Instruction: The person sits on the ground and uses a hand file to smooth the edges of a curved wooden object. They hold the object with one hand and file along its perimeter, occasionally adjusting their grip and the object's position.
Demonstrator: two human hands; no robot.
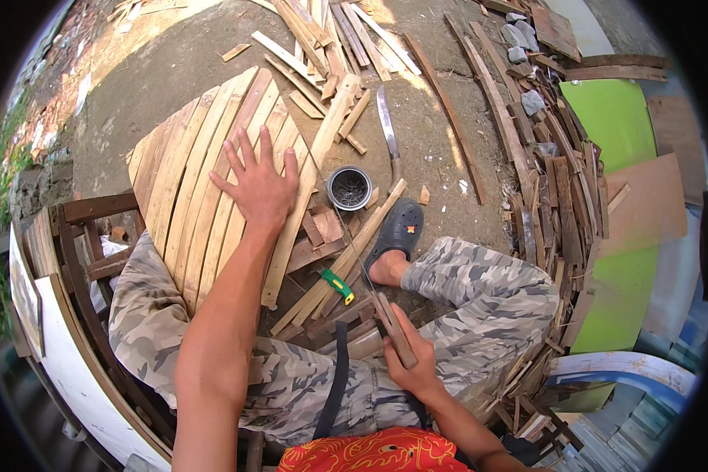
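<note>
My left hand [258,185] lies flat with spread fingers on a panel of pale wooden slats [182,169], which rests across my left thigh. My right hand [411,358] is closed around the wooden handle of a handsaw [395,330]. The saw's thin blade is seen nearly edge-on and runs up and forward along the panel's right edge; whether its teeth touch the wood I cannot tell. Just right of the blade stands a grey can of nails [349,189]. A green and yellow tool handle [337,285] lies between my legs, near loose wood strips.
A large knife [387,126] with a wooden handle lies beyond the can. Cut slats [315,39] are heaped ahead. Old boards [558,197] are stacked on the right, beside green sheets [615,118]. A dark wooden frame [94,208] stands at left, near my knee.
</note>
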